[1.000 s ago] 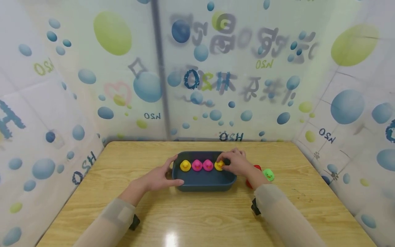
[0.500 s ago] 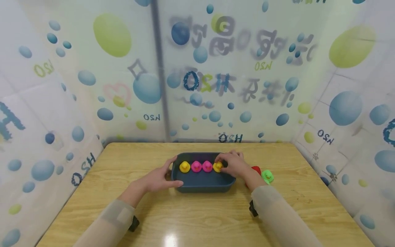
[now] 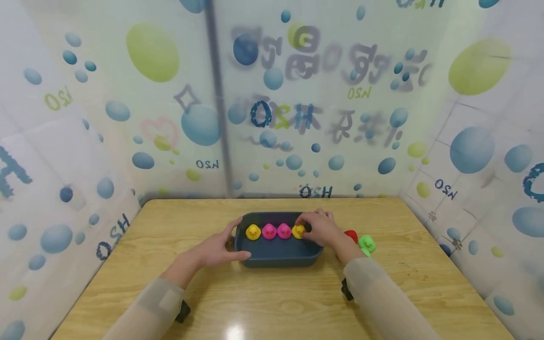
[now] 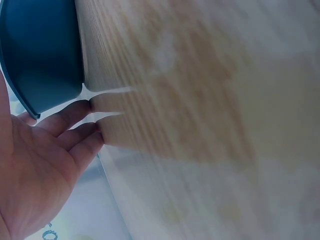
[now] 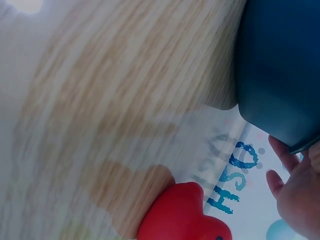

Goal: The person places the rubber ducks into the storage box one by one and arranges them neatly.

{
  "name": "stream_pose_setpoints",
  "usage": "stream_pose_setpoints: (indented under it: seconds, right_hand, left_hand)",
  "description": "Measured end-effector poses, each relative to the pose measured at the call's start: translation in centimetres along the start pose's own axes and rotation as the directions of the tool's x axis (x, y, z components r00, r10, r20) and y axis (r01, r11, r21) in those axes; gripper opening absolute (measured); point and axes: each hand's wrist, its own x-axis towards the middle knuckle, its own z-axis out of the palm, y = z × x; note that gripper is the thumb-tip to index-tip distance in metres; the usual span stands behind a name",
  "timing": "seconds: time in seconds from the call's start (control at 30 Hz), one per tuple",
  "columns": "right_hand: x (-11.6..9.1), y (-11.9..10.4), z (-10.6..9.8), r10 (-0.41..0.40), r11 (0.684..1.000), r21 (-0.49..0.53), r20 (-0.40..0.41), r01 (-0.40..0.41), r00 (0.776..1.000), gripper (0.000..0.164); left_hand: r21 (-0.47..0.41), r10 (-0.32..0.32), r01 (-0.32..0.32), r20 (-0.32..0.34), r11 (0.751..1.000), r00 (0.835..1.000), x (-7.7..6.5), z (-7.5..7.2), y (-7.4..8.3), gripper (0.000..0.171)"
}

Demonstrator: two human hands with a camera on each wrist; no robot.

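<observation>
In the head view a dark blue tub stands on the table with a row of rubber ducks in it. A yellow duck sits at the left, then a pink duck, a second pink duck and another yellow duck. My right hand reaches over the tub's right end and pinches that rightmost yellow duck, partly covering it. My left hand grips the tub's left end, thumb on the front rim and fingers round the side. The left wrist view shows those fingers at the tub's wall.
Right of the tub, a red duck lies on the wooden table, half hidden behind my right wrist in the head view. Beside it are green ducks. A patterned curtain hangs behind the table.
The whole head view has shifted slightly. Both hands keep nearly the same places at the tub, the right one still at the rightmost yellow duck.
</observation>
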Motion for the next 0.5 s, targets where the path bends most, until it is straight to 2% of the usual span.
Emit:
stream_pose_setpoints:
  seconds: [0.5]
  right_hand:
    - [-0.07, -0.21, -0.05, 0.028, 1.000, 0.002, 0.007, -0.028, 1.000, 0.035]
  left_hand:
    - [0.000, 0.009, -0.009, 0.003, 1.000, 1.000, 0.18, 0.06, -0.27, 0.117]
